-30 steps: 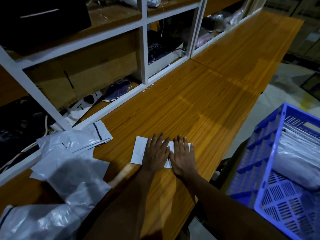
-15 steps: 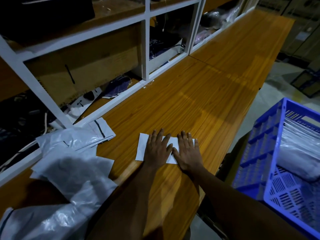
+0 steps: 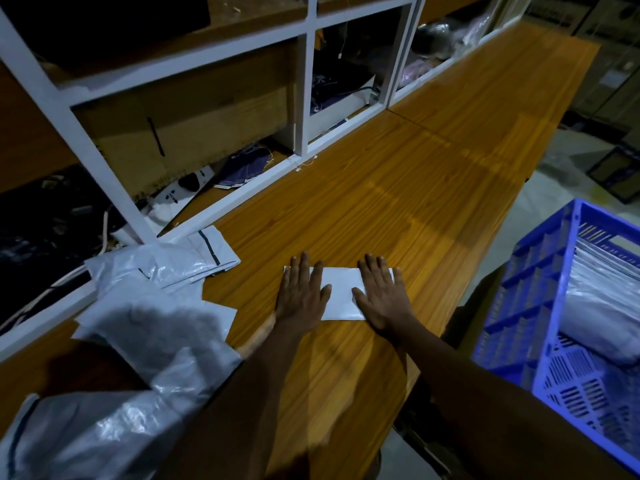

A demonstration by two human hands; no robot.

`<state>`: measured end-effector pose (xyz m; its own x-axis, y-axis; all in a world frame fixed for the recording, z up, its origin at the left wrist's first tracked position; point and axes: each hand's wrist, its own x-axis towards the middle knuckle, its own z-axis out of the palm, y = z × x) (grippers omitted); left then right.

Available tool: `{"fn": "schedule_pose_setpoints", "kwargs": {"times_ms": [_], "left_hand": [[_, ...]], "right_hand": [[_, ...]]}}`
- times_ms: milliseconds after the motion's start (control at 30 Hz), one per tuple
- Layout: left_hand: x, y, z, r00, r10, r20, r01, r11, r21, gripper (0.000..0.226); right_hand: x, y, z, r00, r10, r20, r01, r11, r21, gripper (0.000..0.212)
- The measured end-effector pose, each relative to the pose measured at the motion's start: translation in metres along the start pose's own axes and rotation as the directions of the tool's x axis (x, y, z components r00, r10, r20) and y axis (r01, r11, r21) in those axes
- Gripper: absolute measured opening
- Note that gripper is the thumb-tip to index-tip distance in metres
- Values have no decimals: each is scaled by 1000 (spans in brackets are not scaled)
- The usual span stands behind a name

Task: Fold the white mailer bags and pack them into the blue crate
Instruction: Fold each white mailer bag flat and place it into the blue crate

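A long wooden worktop (image 3: 398, 188) runs away into a dim room, with a white-framed shelf unit (image 3: 304, 95) rising along its left edge. Near the worktop's right edge, a folded white mailer bag (image 3: 341, 294) lies flat as a narrow rectangle. The left hand (image 3: 301, 296) rests palm down on the bag's left end and the right hand (image 3: 382, 299) palm down on its right end, both with fingers spread flat and gripping nothing, a bare strip of the bag showing between them. At the left edge and toward the near left corner, a loose pile of unfolded mailer bags (image 3: 152, 306) sprawls, well apart from the folded one. Off the worktop's right edge stands the blue crate (image 3: 519, 299), with white bags (image 3: 602, 306) already inside it.
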<state>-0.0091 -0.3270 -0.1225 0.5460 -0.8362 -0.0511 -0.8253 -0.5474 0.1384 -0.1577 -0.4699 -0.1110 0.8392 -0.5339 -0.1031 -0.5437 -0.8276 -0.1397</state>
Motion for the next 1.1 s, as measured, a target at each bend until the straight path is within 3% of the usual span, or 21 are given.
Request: {"fn": "schedule_pose_setpoints", "kwargs": {"times_ms": [167, 300, 433, 600, 800, 900, 1000, 1100], "left_hand": [[-31, -1, -2, 1000, -11, 0, 11, 999, -53, 69], [-41, -6, 0, 999, -41, -3, 41, 998, -52, 71], [-43, -6, 2, 998, -55, -4, 54, 997, -48, 73], [-45, -6, -5, 998, -57, 40, 57, 998, 4, 76], [-43, -5, -6, 996, -73, 43, 75, 997, -35, 72], [-43, -5, -5, 996, -81, 26, 82, 996, -47, 68], [-44, -4, -7, 995, -99, 22, 100, 993, -65, 71], [-44, -3, -10, 994, -109, 29, 110, 992, -64, 71]], "right_hand": [[13, 13, -4, 991, -128, 27, 129, 991, -46, 79], [10, 6, -5, 996, -84, -14, 83, 993, -83, 76], [5, -46, -9, 990, -95, -104, 103, 992, 70, 74], [1, -91, 6, 971, -190, -142, 203, 976, 79, 69], [2, -88, 10, 982, -69, -178, 82, 994, 65, 55], [6, -85, 12, 978, 132, -163, -115, 987, 111, 59], [12, -83, 10, 930, 329, -162, -297, 935, 193, 61], [15, -74, 11, 920, 364, -146, -335, 923, 192, 68]]}}
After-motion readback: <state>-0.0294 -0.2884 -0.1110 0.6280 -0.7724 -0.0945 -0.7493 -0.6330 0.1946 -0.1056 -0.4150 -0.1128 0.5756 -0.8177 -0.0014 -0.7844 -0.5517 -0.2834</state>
